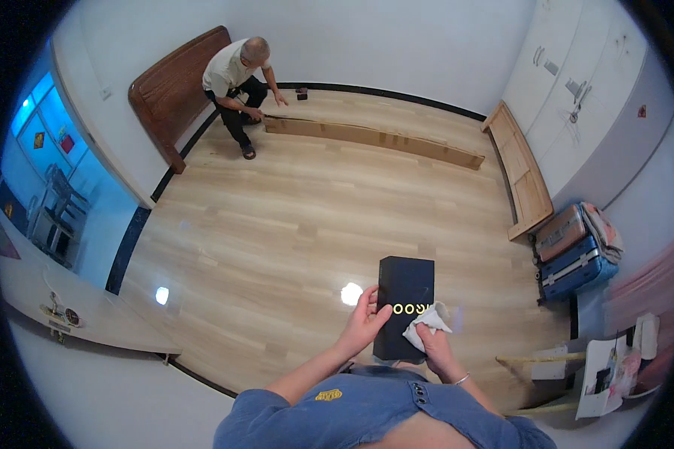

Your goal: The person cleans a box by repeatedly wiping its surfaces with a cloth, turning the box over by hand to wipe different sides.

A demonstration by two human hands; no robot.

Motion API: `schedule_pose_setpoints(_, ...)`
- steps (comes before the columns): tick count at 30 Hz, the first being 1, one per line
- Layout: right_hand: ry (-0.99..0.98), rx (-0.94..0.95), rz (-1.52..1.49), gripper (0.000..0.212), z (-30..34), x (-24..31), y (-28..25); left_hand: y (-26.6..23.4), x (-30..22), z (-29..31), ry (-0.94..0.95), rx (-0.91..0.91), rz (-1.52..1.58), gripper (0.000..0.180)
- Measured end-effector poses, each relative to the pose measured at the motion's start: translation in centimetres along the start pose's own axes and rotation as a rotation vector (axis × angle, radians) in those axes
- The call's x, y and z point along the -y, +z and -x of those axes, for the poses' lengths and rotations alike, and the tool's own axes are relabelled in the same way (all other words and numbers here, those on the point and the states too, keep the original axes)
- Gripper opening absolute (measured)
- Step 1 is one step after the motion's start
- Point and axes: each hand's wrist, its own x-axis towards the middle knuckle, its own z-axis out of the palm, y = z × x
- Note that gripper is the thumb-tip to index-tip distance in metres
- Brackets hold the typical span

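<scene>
A dark, upright rectangular box (406, 280) with yellow lettering is held up in front of my chest. My left hand (367, 320) grips its left side, thumb across the front face. In my right hand (436, 349) is a crumpled white cloth or tissue (425, 323), pressed against the box's lower right front. The fingers of my right hand are partly hidden by the cloth and the box.
At the far left, another person (236, 82) crouches by a long flat cardboard carton (374, 138) on the wooden floor. A brown headboard (172, 82) leans on the left wall, a lighter wooden panel (518, 165) on the right. Suitcases (577, 254) and a small cluttered table (600, 378) stand to the right.
</scene>
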Motion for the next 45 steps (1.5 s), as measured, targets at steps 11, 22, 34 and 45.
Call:
schedule_pose_setpoints(11, -0.102, 0.235, 0.358, 0.04, 1.3, 1.3, 0.0, -1.4, -0.6, -0.2, 0.196, -0.261, -0.181, 0.062)
schedule_pose_setpoints(22, -0.176, 0.352, 0.443, 0.044, 2.2, 2.3, -3.0, -0.8, -3.9, -1.1, 0.136, -0.02, -0.365, 0.024)
schedule_pose_setpoints(34, -0.163, 0.381, 0.443, 0.044, 3.8, 2.2, -5.9, 2.4, -4.1, -0.5, 0.053, 0.158, -0.51, 0.033)
schedule_pose_setpoints(45, -0.316, 0.598, 0.761, 0.034, 3.5, 3.1, -6.1, 2.7, -5.1, 0.0, 0.047, 0.3, -0.685, 0.038)
